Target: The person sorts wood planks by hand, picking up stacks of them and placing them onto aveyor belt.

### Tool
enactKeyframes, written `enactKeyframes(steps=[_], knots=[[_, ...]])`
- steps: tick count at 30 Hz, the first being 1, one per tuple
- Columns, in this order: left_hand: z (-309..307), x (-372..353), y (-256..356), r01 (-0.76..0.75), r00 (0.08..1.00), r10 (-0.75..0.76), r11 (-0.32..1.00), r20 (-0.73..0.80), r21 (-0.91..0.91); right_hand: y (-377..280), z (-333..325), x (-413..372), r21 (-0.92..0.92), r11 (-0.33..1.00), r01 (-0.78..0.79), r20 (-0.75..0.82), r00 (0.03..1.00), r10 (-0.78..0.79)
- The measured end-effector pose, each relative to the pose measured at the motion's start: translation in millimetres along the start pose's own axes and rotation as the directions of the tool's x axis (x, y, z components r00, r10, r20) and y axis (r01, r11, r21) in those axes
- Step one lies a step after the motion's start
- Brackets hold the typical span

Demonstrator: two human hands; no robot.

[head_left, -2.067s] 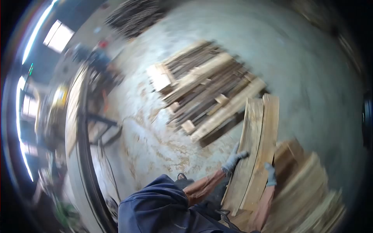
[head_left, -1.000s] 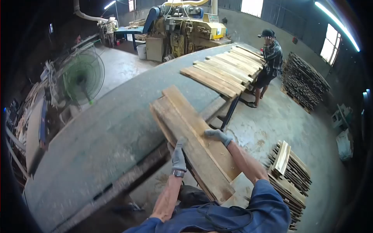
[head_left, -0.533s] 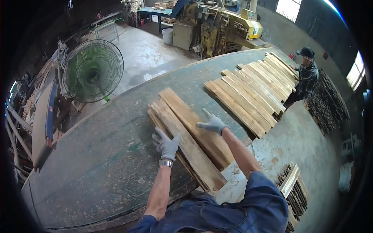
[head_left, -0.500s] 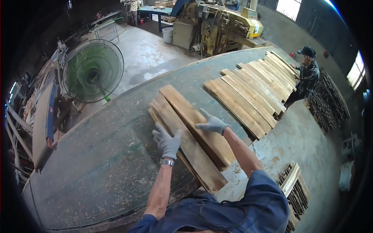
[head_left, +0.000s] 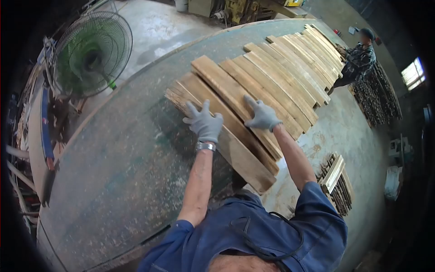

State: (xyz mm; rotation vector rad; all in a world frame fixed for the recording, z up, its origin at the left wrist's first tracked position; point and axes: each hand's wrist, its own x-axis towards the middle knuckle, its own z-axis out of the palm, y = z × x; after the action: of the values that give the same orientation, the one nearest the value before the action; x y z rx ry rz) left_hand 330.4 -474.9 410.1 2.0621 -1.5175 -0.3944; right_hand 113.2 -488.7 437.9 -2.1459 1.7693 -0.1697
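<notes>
My left hand, in a grey glove, lies with fingers spread on the nearest wooden plank, which has a rough, splintered far end. My right hand, also gloved, rests with spread fingers on a thick plank a little further right. Between these two lies another plank, partly covered by the near one. Beyond my right hand, a row of planks lies side by side, their ends uneven. The planks under my hands are close beside this row.
The planks lie on a large worn green table with a curved far edge. A green fan stands beyond it at left. A co-worker in a cap stands at the row's far end. Bundled wood strips lie on the floor at right.
The planks under my hands have slid right, up against the row, and spread apart. Both hands moved along with them. My view has tilted further down.
</notes>
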Motion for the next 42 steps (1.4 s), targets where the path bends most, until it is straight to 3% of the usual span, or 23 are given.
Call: enactKeyframes(steps=[3, 5, 6, 10, 13, 15, 16, 19, 21, 25, 26, 29, 32, 35, 36, 37, 40, 41, 42], knots=[[-14.5, -7.3, -49.4, -0.003, 0.998, -0.008, 0.981, -0.057, -0.194, -0.7, 0.7, 3.2, -0.052, 0.998, 0.019, -0.026, 0.999, -0.021], [-15.0, 6.7, -81.9, -0.274, 0.898, 0.195, 0.949, -0.395, -0.156, -22.5, -3.3, -3.9, -0.168, 0.985, -0.033, -0.084, 0.996, 0.019], [-27.4, 17.4, -90.5, -0.261, 0.899, 0.204, 0.96, -0.388, -0.1, -35.6, -4.2, -10.3, -0.235, 0.971, -0.049, -0.18, 0.984, 0.006], [-49.1, -2.9, -116.1, -0.293, 0.881, 0.29, 0.955, -0.373, 0.049, -99.8, -2.5, -37.7, 0.026, 1.0, -0.014, -0.164, 0.986, 0.018], [-48.2, -48.4, -152.0, -0.105, 0.888, 0.125, 0.992, -0.443, 0.07, -133.5, 41.0, -51.5, 0.2, 0.966, 0.161, -0.109, 0.984, -0.141], [-48.1, -81.1, -165.0, -0.023, 0.908, 0.0, 0.999, -0.419, -0.048, -167.4, 70.2, -64.0, 0.044, 0.984, 0.175, -0.104, 0.98, -0.17], [-49.8, -96.2, -165.1, -0.084, 0.914, 0.065, 0.996, -0.4, -0.03, -179.5, 85.8, -62.7, 0.016, 0.985, 0.172, -0.099, 0.981, -0.169], [-55.3, -134.7, -163.7, -0.197, 0.941, 0.161, 0.976, -0.298, -0.095, -175.4, 152.6, -56.4, 0.028, 0.991, 0.13, -0.249, 0.961, -0.119], [-54.0, -149.7, -171.3, -0.18, 0.949, 0.147, 0.979, -0.279, -0.096, -168.7, 154.6, -58.4, 0.071, 0.992, 0.109, -0.307, 0.948, -0.082], [-64.4, -170.9, -189.1, -0.205, 0.94, 0.177, 0.976, -0.292, -0.07, -153.4, 141.1, -73.9, 0.373, 0.925, -0.066, -0.143, 0.981, 0.128], [-68.0, -174.9, -191.5, -0.208, 0.938, 0.174, 0.974, -0.299, -0.085, -151.2, 144.5, -74.3, 0.325, 0.945, 0.016, -0.245, 0.967, 0.068], [-76.4, -185.1, -189.0, -0.209, 0.937, 0.177, 0.975, -0.302, -0.076, -147.2, 143.2, -68.6, 0.337, 0.942, 0.003, -0.148, 0.988, 0.05], [-84.7, -188.4, -177.7, -0.221, 0.942, 0.214, 0.975, -0.259, 0.001, -181.8, 155.6, -88.3, 0.178, 0.981, 0.078, -0.24, 0.97, -0.034], [-69.0, -188.9, -188.6, -0.224, 0.933, 0.238, 0.971, -0.27, 0.081, -231.9, 226.0, -90.9, 0.15, 0.978, 0.142, -0.314, 0.945, -0.089], [-61.4, -184.6, -207.9, -0.245, 0.929, 0.22, 0.968, -0.298, -0.048, -259.4, 209.4, -105.0, 0.268, 0.959, 0.089, -0.137, 0.989, -0.053], [-60.9, -182.0, -227.3, -0.26, 0.925, 0.194, 0.95, -0.327, -0.173, -275.1, 210.2, -110.4, 0.294, 0.949, 0.113, -0.12, 0.989, -0.081], [-76.8, -179.7, -259.4, -0.074, 0.961, -0.008, 0.955, -0.275, -0.288, -299.4, 231.5, -104.4, 0.401, 0.893, 0.206, -0.129, 0.977, -0.168], [-68.6, -184.0, -274.3, -0.118, 0.931, 0.057, 0.982, -0.36, -0.148, -299.9, 208.2, -106.2, 0.433, 0.887, 0.161, -0.024, 0.986, -0.168], [-71.6, -187.9, -274.9, -0.078, 0.94, 0.087, 0.996, -0.328, 0.042, -289.4, 207.4, -92.5, 0.445, 0.878, 0.178, 0.046, 0.974, -0.22]])
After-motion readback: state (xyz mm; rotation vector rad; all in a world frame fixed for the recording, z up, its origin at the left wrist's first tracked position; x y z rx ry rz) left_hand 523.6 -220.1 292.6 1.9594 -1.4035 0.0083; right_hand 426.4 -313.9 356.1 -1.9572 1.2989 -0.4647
